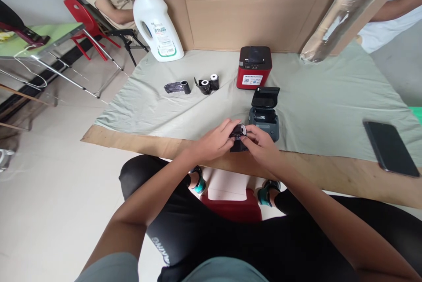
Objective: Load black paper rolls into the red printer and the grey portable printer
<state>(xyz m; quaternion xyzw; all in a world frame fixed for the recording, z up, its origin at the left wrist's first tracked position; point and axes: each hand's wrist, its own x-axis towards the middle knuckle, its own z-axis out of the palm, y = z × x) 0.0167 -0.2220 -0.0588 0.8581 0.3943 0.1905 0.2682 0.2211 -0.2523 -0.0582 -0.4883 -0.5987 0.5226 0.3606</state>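
Note:
Between my two hands, near the table's front edge, is a small roll (243, 129) with a white core and a dark outer face; a black strip hangs below it. My left hand (219, 140) grips its left side. The fingers of my right hand (261, 141) pinch its right end. Just behind my right hand lies a small dark label printer (271, 127) with its lid (266, 97) raised. Farther left on the cloth stand a pair of similar rolls (205, 87) with dark wrapping, and another dark roll (185, 87) with a strip trailing left.
A red and black printer (253, 68) stands behind the open one. A white detergent bottle (160, 27) is at the back left, before a cardboard panel (244, 9). A wrapped brown object (339, 22) leans at the back right. A phone (391, 148) lies right. Two people sit beyond.

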